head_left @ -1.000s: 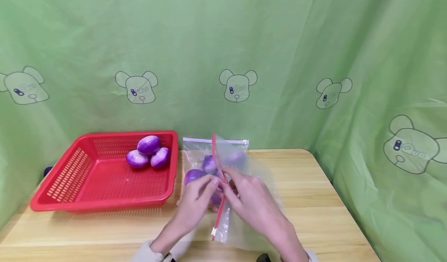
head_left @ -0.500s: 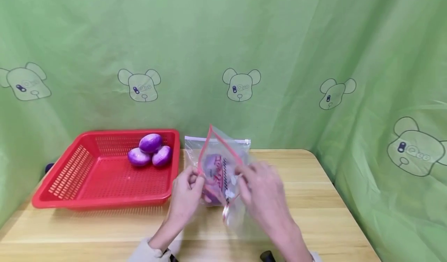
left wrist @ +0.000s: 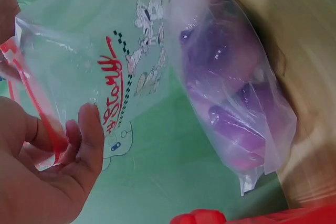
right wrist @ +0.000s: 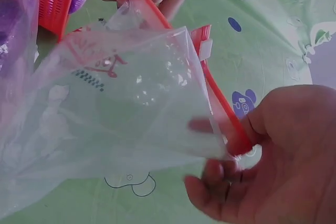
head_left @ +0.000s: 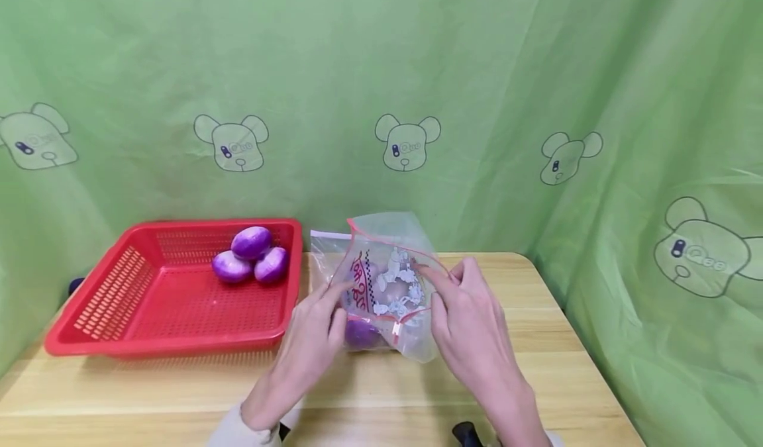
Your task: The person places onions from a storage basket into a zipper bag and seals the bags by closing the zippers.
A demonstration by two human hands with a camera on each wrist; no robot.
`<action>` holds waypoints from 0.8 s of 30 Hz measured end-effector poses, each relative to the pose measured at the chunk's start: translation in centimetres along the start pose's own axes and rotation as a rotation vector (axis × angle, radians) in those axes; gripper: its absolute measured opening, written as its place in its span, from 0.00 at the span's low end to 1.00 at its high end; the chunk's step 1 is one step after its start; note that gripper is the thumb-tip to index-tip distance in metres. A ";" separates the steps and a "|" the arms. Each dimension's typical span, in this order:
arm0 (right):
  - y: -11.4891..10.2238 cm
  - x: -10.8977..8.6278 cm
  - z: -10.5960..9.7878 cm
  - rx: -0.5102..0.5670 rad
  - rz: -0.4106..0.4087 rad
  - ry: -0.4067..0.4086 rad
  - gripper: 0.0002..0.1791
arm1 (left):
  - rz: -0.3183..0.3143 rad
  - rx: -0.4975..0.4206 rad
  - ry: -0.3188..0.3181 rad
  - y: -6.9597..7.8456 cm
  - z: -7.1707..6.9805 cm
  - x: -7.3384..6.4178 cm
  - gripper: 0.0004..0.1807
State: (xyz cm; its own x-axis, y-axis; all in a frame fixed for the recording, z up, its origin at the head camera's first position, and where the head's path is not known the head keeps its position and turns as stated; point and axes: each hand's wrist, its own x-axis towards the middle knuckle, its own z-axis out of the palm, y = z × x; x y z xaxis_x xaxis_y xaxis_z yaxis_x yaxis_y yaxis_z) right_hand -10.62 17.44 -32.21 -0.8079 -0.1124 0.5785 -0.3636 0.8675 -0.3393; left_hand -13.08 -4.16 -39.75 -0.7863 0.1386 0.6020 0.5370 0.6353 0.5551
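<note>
Both hands hold a clear zip bag (head_left: 381, 285) with a red zip edge, red lettering and white cartoon figures. Its mouth is spread wide, and a white slider (right wrist: 206, 50) sits on the zip. My left hand (head_left: 310, 331) grips the left side of the mouth, fingers curled at the red edge. On the right side, my right hand (head_left: 477, 328) pinches the rim, its thumb inside the bag in the right wrist view. Behind, partly hidden, lies a second clear bag (left wrist: 231, 87) with a lilac zip edge, filled with several purple onions (head_left: 360, 334).
A red plastic basket (head_left: 167, 351) stands to the left, with three purple-and-white onions (head_left: 252, 243) in its back right corner. The wooden table (head_left: 536, 367) ends at a green curtain (head_left: 334, 69) behind and to the right. A black object (head_left: 467, 434) lies at the near edge.
The hands have moved apart, and the red-edged bag's mouth has gone from flat together to spread wide. The bag has turned its mouth toward me. Basket and onions have stayed put.
</note>
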 end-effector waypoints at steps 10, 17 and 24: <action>1.6 0.8 -0.1 0.123 -0.009 0.012 0.22 | -0.046 -0.021 -0.084 -0.9 -0.9 0.6 0.21; 3.1 1.1 -0.5 0.236 -0.106 -0.257 0.34 | -0.099 -0.131 -0.184 -0.9 0.1 0.3 0.20; 3.9 0.6 -2.0 0.245 -0.122 -0.515 0.52 | -0.133 -0.132 -0.211 -1.1 0.9 0.1 0.18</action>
State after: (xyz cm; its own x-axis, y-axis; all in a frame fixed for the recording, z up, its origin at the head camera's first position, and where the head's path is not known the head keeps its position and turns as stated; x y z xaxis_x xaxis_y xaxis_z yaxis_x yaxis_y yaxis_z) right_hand -11.62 21.69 -31.68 -0.8525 -0.4786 0.2101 -0.5154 0.7030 -0.4900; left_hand -13.99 -4.16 -40.77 -0.8916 0.2247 0.3932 0.4487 0.5563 0.6995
